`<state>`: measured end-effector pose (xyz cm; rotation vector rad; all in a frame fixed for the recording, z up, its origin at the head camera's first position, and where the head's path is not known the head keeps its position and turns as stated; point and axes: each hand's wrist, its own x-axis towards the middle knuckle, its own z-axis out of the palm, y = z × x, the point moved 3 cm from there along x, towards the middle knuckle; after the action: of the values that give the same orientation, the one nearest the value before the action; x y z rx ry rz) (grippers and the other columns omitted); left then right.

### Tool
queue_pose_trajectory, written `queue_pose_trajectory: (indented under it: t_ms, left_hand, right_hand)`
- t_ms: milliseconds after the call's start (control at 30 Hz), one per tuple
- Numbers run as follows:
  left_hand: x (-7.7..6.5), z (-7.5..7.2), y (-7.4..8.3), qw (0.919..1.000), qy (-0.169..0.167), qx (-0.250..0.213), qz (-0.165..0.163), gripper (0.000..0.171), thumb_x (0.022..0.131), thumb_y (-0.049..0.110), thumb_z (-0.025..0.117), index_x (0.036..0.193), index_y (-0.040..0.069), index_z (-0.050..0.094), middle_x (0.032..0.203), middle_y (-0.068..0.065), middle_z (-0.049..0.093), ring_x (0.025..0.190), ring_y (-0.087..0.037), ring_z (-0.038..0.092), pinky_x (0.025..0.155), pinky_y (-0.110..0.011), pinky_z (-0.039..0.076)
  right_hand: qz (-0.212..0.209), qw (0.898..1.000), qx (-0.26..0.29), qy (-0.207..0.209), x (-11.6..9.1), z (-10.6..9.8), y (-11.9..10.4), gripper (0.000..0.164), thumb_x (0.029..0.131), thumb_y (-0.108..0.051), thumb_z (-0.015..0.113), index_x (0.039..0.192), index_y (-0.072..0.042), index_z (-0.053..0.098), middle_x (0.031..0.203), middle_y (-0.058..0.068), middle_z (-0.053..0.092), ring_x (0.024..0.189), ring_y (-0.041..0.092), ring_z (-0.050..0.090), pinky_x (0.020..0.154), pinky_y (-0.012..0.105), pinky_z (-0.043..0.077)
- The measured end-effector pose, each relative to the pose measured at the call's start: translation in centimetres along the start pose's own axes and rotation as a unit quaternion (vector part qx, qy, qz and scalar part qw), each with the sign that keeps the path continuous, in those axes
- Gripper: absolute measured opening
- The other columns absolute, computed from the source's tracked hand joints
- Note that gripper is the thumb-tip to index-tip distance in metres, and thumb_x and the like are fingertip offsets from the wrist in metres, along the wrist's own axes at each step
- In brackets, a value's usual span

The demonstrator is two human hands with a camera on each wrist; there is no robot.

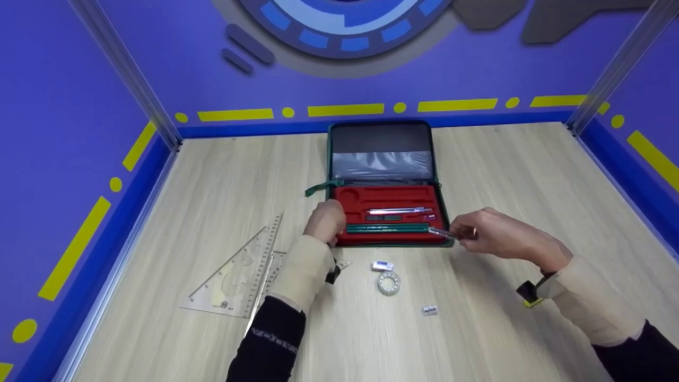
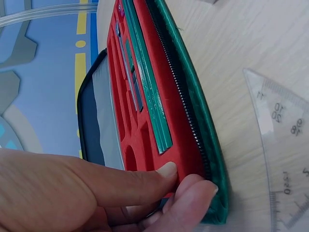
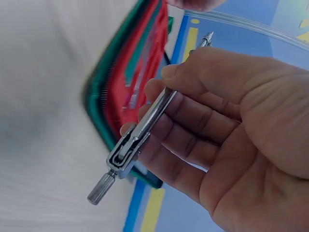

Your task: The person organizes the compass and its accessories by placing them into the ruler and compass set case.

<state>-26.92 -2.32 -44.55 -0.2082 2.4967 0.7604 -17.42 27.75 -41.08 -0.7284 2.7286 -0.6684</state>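
A green zip case (image 1: 383, 137) lies open, with a red moulded tray (image 1: 350, 212) inside it. At the tray's front left corner my left hand (image 1: 324, 222) pinches the edge between thumb and fingers. My right hand (image 1: 501, 236) holds a metal drawing compass (image 3: 154, 113) by its legs, beside the case's right end. In the tray lie green pencils (image 1: 387, 228), a slim metal instrument (image 1: 398, 210) and small dark green pieces (image 1: 384, 218). Other hollows in the tray hold nothing.
A clear set square (image 1: 233, 281) lies left, partly overlapping another clear ruler piece near my left forearm. In front of the case are an eraser (image 1: 382, 266), a round tape roll (image 1: 389, 283) and a small sharpener (image 1: 430, 310). Blue walls (image 1: 297, 87) enclose the table.
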Motion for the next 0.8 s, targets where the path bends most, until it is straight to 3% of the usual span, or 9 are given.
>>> queue_pose_trajectory:
  t_ms: [267,500,800]
  left_hand:
    - [0.4,0.0,0.0,0.9998,0.004,0.021,0.005,0.015,0.085,-0.014,0.067,0.082,0.001,0.067,0.126,-0.021,0.062,0.048,-0.02,0.052,0.043,-0.026,0.044]
    - [0.6,0.0,0.0,0.9992,0.004,0.039,0.005,0.011,0.086,-0.009,0.072,0.092,-0.001,0.071,0.132,-0.022,0.06,0.054,-0.022,0.055,0.047,-0.026,0.046]
    - [0.6,0.0,0.1,0.9985,0.005,0.053,0.011,0.011,0.085,-0.01,0.072,0.085,0.0,0.068,0.122,-0.021,0.062,0.052,-0.019,0.052,0.044,-0.024,0.044]
  right_hand:
    - [-0.025,0.998,-0.012,0.055,2.3,-2.8,-1.8,0.014,0.093,-0.001,0.069,0.103,-0.01,0.074,0.088,-0.002,0.07,0.076,0.011,0.061,0.064,0.027,0.053]
    - [-0.019,0.998,0.02,0.057,5.1,-4.5,-2.8,0.011,0.097,-0.005,0.07,0.108,-0.006,0.072,0.091,0.005,0.071,0.07,0.015,0.062,0.057,0.027,0.053]
    - [-0.03,0.997,0.015,0.069,8.9,-4.9,-3.1,0.012,0.099,-0.008,0.071,0.11,-0.005,0.073,0.094,0.006,0.072,0.08,0.019,0.064,0.074,0.037,0.057]
